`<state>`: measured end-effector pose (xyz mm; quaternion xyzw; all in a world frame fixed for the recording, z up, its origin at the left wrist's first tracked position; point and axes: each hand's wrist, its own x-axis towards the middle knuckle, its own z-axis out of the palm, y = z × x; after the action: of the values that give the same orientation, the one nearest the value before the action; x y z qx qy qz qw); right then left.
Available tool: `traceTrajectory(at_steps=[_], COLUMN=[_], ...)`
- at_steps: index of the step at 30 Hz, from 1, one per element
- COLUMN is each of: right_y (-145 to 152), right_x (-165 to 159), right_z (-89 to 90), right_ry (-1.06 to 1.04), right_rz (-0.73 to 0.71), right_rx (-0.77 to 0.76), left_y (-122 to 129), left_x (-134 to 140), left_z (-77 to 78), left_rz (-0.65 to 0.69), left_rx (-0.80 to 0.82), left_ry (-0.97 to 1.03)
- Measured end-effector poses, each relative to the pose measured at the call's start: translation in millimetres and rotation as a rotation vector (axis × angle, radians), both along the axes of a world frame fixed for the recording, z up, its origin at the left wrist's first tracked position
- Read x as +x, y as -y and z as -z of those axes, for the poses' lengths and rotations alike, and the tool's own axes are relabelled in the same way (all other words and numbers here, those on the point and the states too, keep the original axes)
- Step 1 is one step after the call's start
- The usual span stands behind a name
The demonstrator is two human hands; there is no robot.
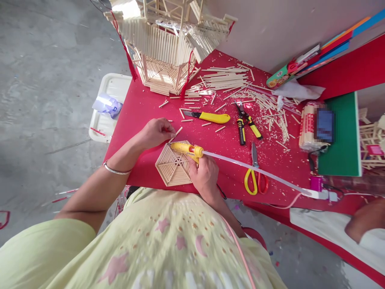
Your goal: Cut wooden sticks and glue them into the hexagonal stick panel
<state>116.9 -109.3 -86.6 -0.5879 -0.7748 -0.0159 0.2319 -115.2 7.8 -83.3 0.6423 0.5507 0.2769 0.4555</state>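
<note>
Head view: the hexagonal panel (168, 168) lay on the red table (142, 110), seemingly almost filled, though the glue gun (182, 148) hid part of it. The right hand (205, 173) curled round that gun; the left hand (157, 130) pinched a short stick (177, 133), apparently not yet fixed.
</note>
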Motion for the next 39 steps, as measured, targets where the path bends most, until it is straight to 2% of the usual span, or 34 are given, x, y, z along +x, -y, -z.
traceTrajectory(at_steps=[7, 13, 20, 28, 35, 39], right_y=[-1.8, -0.3, -1.1, -9.2, -7.2, -7.3], right_x=[-3.6, 2.2, -2.0, -11.9, -11.3, -10.0], right_z=[-0.2, 0.0, 3.6, 6.5, 9.8, 13.0], right_ry=[-0.014, 0.019, 0.026, 0.052, 0.133, 0.129], right_rz=[-0.003, 0.006, 0.087, 0.162, 0.187, 0.179], right_rx=[-0.020, 0.021, -0.028, 0.001, -0.013, -0.053], left_y=[0.5, 0.6, -0.6, -1.2, -0.9, -1.4], left_x=[1.3, -0.7, -3.1, -4.2, -4.8, -5.2], left_z=[-3.5, -4.5, -4.9, 0.8, -8.7, -8.7], left_rz=[-0.014, -0.021, 0.065, 0.058, 0.084, 0.087], left_rx=[-0.019, -0.122, -0.034, -0.040, -0.013, -0.031], left_ry=[0.026, 0.142, -0.010, -0.009, -0.081, -0.079])
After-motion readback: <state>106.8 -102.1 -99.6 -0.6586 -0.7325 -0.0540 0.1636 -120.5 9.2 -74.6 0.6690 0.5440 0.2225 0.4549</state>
